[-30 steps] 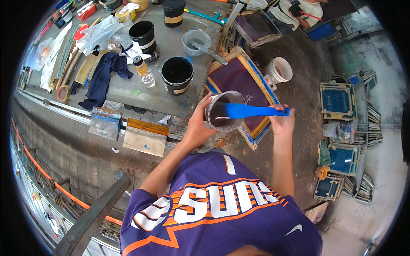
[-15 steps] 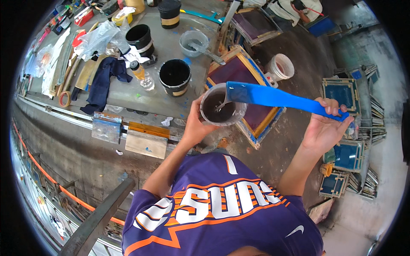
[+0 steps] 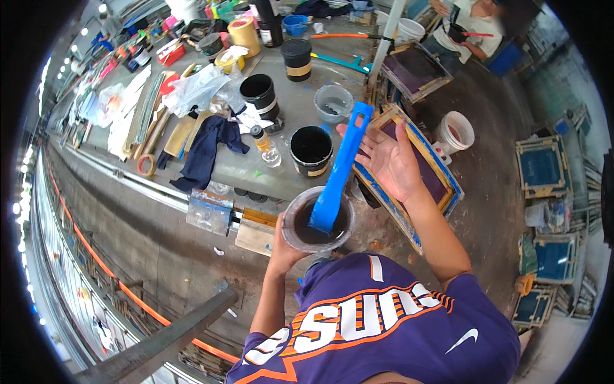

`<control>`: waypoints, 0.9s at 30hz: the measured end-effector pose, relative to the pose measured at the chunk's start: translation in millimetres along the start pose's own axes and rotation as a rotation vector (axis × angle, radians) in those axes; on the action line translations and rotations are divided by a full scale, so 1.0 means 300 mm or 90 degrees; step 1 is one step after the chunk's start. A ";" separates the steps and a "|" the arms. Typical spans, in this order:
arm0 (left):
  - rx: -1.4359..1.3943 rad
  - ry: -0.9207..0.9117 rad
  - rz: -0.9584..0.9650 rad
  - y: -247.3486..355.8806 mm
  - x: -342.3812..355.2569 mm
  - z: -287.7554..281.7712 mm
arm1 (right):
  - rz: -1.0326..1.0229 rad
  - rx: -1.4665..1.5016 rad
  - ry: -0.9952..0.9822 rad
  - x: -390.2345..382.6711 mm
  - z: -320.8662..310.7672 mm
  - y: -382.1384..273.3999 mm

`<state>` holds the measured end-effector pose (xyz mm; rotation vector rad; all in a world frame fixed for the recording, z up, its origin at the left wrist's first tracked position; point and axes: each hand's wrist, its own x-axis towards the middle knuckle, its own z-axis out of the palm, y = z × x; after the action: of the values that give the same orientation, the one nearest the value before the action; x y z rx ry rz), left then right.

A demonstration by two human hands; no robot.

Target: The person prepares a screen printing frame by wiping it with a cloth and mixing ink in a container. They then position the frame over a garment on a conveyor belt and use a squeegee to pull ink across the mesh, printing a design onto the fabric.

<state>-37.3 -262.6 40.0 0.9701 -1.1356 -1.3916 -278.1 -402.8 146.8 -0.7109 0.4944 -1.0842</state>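
Note:
My left hand (image 3: 284, 248) holds a clear plastic cup (image 3: 294, 224) of dark ink from below, in front of my chest. A long flat blue stir stick (image 3: 342, 163) stands tilted in the cup, its lower end in the ink. My right hand (image 3: 391, 160) is just right of the stick's upper half, palm up and fingers spread, with the thumb side near the stick but not closed on it. Under that hand lies a wooden printing screen (image 3: 441, 189) with blue-taped edges and purple mesh.
A grey table (image 3: 291, 89) carries black ink tubs (image 3: 310, 150), a clear container (image 3: 333, 102), a small bottle (image 3: 263, 142), a dark blue cloth (image 3: 208, 150) and tape rolls. A white bucket (image 3: 453, 132) stands right. Blue screens (image 3: 540, 166) are stacked far right. Another person (image 3: 470, 22) sits at top.
My right hand swung the blue stick from out at the right back over the cup, set its end in the ink and opened. The cup in my left hand stayed put.

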 end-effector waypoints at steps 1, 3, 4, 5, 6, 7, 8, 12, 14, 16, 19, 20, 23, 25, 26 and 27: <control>0.004 0.032 0.005 -0.005 -0.013 -0.016 | -0.010 -0.002 -0.010 0.004 -0.006 0.017; 0.016 0.110 0.011 -0.028 -0.071 -0.054 | -0.077 -0.101 0.065 0.001 -0.022 0.069; 0.003 0.144 0.005 -0.044 -0.095 -0.078 | -0.112 -0.163 0.117 -0.001 -0.111 0.144; 0.007 0.167 0.009 -0.039 -0.108 -0.093 | -0.136 -0.235 0.156 0.006 -0.200 0.242; 0.010 0.189 0.014 -0.030 -0.113 -0.108 | -0.157 -0.309 0.199 0.013 -0.287 0.338; 0.015 0.214 0.021 -0.016 -0.119 -0.121 | -0.165 -0.394 0.224 0.027 -0.351 0.431; 0.023 0.252 0.015 0.023 -0.122 -0.118 | -0.117 -0.543 0.220 0.030 -0.382 0.494; 0.077 0.341 0.078 0.069 -0.125 -0.162 | -0.216 -0.802 0.160 0.137 -0.490 0.657; 0.034 0.392 0.065 0.073 -0.148 -0.184 | -0.241 -0.829 0.130 0.164 -0.469 0.657; 0.013 0.429 0.082 0.096 -0.157 -0.182 | -0.236 -0.828 0.116 0.161 -0.464 0.655; -0.025 0.466 0.071 0.073 -0.188 -0.228 | -0.204 -0.854 0.186 0.129 -0.442 0.650; -0.070 0.486 0.065 0.081 -0.181 -0.222 | -0.210 -0.836 0.202 0.122 -0.440 0.652; -0.028 0.521 0.115 0.071 -0.177 -0.241 | -0.232 -0.816 0.231 0.116 -0.426 0.648; -0.021 0.506 0.106 0.090 -0.182 -0.246 | -0.252 -0.854 0.233 0.118 -0.386 0.647; -0.023 0.516 0.119 0.090 -0.190 -0.249 | -0.235 -0.826 0.232 0.111 -0.353 0.640; -0.023 0.529 0.128 0.082 -0.200 -0.251 | -0.258 -0.798 0.226 0.109 -0.348 0.644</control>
<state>48.6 -212.7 45.8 1.2056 -0.5507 -0.7111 -216.3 -406.3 -66.4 -1.7733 1.4276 -1.2182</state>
